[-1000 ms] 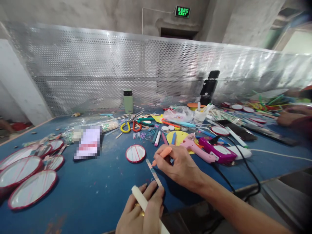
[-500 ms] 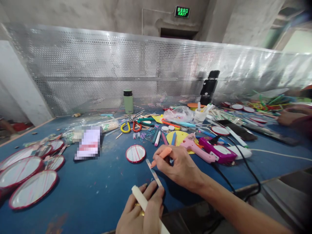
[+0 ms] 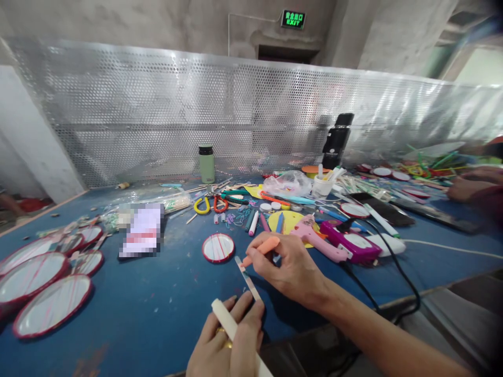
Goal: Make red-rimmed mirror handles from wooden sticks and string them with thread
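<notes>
My right hand (image 3: pixel 288 267) grips an orange marker (image 3: pixel 261 250), its tip on the upper part of a narrow wooden craft stick (image 3: pixel 250 286). Colour shows in bands along that stick. At the stick's lower end, the fingers of my left hand (image 3: pixel 231 335) hold it against the blue table. A cream-coloured marker (image 3: pixel 226 317) lies across the same hand, tucked between thumb and fingers. Just beyond the stick sits a small round disc with a red rim and faint pink lines (image 3: pixel 218 248).
Larger red-rimmed discs (image 3: pixel 53 306) overlap at the left, near a phone (image 3: pixel 141 230). A pink glue gun (image 3: pixel 320 241), a purple device (image 3: pixel 349 241) and a black cable are right of my hand. Pliers (image 3: pixel 220 204), pens and a green bottle (image 3: pixel 206 165) stand behind. Another person's hand (image 3: pixel 471 183) is far right.
The orange marker's tip has shifted slightly up along the craft stick, and the marker leans a little flatter. My left hand stays in place.
</notes>
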### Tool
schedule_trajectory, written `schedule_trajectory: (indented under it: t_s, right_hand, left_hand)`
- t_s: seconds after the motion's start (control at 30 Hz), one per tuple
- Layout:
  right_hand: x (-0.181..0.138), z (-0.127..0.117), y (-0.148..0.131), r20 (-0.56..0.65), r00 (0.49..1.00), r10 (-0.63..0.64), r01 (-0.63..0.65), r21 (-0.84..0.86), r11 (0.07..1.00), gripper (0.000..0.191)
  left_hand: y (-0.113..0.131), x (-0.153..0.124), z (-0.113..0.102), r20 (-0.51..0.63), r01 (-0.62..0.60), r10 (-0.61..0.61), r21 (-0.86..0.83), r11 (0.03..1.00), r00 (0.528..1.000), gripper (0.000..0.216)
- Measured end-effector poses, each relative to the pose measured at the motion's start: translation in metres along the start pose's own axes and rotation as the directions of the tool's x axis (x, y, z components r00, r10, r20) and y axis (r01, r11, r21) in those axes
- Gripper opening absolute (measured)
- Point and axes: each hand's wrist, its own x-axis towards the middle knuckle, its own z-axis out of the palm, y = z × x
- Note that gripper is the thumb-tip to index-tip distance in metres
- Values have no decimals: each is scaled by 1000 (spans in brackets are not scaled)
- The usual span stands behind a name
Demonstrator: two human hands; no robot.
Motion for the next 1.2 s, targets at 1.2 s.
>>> schedule_trajectory:
  t_s: [1.2]
  right_hand:
    - [4,1,2,37,999,38,-34,-93,995,20]
  left_hand:
    - [-7,-2,6,-33,-70,70,23,997,997,35]
